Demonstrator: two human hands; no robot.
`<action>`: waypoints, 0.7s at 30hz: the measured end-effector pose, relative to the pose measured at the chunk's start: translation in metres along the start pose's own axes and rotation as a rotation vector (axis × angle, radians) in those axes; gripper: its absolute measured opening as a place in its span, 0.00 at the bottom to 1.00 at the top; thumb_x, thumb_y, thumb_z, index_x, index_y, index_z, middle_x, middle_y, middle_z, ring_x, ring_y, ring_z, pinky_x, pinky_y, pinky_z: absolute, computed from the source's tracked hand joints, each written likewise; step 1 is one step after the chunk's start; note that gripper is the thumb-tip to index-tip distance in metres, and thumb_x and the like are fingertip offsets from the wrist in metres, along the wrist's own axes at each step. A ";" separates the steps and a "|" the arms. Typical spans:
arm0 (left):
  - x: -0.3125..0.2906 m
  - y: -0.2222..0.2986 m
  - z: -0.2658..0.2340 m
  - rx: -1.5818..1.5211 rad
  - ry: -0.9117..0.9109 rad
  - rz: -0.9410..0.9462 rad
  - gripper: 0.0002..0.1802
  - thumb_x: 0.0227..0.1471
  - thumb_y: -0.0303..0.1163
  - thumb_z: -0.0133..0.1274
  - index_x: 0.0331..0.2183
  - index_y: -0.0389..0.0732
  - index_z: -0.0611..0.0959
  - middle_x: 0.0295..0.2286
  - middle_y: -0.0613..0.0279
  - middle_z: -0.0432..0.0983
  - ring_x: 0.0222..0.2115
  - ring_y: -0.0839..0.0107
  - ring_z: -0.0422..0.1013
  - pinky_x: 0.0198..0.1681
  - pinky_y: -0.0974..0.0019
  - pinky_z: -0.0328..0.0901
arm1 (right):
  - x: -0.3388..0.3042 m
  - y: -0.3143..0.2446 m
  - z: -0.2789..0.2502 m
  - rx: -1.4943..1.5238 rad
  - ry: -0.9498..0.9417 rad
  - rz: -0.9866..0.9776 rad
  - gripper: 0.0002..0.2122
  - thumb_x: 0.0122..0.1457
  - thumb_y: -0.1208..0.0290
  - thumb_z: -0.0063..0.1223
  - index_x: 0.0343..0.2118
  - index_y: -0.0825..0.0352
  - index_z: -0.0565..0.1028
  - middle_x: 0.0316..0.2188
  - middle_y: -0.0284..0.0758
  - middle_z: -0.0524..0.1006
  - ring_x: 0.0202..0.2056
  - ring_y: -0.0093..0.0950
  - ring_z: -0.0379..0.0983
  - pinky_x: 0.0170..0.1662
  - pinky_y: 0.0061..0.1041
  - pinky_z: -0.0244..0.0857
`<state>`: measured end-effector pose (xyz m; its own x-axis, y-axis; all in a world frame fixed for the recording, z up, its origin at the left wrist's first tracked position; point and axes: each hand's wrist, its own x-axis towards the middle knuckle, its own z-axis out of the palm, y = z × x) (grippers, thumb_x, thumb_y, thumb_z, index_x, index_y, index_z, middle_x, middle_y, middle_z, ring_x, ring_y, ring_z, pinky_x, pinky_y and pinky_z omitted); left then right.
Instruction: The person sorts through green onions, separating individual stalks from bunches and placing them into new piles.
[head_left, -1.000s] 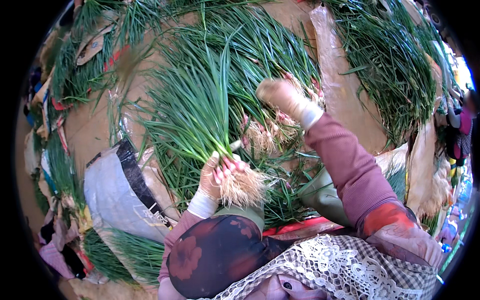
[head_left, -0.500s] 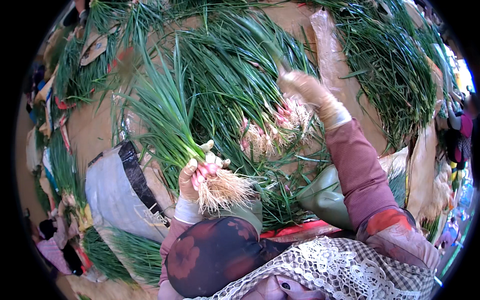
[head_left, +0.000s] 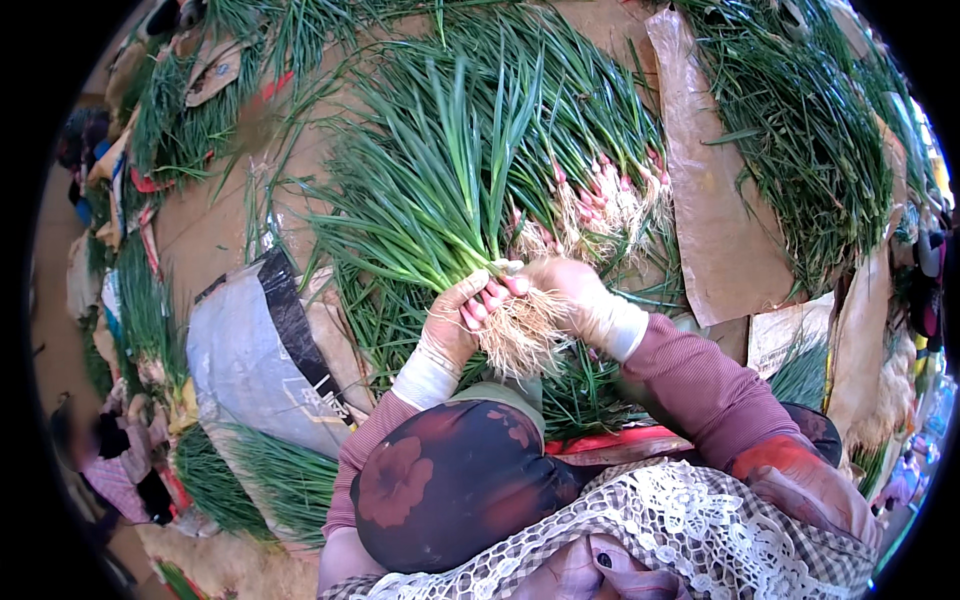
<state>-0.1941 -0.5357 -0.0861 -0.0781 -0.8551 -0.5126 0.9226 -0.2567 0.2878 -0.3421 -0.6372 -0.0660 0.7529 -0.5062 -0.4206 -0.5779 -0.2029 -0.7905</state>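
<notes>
A bunch of spring onions (head_left: 440, 225) with pink bulbs and long pale roots is gripped in my left hand (head_left: 454, 318), just above my knee. Its green leaves fan out away from me. Against the right side of the bunch, my right hand (head_left: 570, 288) is closed around the stalks beside the bulbs; its fingers are partly hidden and slightly blurred. White cuffs wrap both wrists. Beyond my hands lies a pile of loose spring onions (head_left: 600, 200), its bulbs and roots toward me.
A brown plastic sheet (head_left: 700, 190) lies right of the pile, with another heap of greens (head_left: 800, 140) past it. A grey-and-black sack (head_left: 245, 350) covers more bundles on the left. A person (head_left: 115, 470) sits at the far left.
My right hand has come back from over the pile to the bunch. My left hand has moved right and up with the bunch.
</notes>
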 end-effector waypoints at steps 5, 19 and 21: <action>0.000 -0.002 -0.004 -0.005 -0.069 -0.078 0.22 0.42 0.31 0.48 0.40 0.28 0.66 0.24 0.56 0.69 0.25 0.80 0.63 0.25 0.84 0.61 | 0.054 0.011 -0.001 0.389 0.102 0.168 0.20 0.51 0.54 0.41 0.26 0.71 0.68 0.14 0.37 0.67 0.18 0.28 0.63 0.23 0.24 0.58; -0.021 0.010 -0.008 0.142 -0.047 0.035 0.18 0.41 0.34 0.50 0.31 0.27 0.71 0.20 0.52 0.72 0.11 0.81 0.64 0.10 0.87 0.56 | 0.036 -0.002 0.035 1.635 -0.254 0.327 0.11 0.53 0.63 0.38 0.19 0.62 0.67 0.10 0.27 0.63 0.11 0.20 0.57 0.13 0.18 0.50; -0.020 0.008 0.004 0.133 -0.024 0.090 0.18 0.41 0.34 0.50 0.31 0.27 0.71 0.20 0.52 0.72 0.11 0.82 0.64 0.08 0.88 0.54 | 0.039 0.011 0.051 1.449 -0.218 0.470 0.12 0.53 0.64 0.38 0.18 0.63 0.67 0.10 0.27 0.63 0.09 0.19 0.56 0.12 0.18 0.50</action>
<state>-0.1865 -0.5226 -0.0706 -0.0078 -0.8874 -0.4609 0.8681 -0.2348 0.4373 -0.3023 -0.6162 -0.1139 0.7009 -0.1344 -0.7005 -0.0735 0.9632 -0.2584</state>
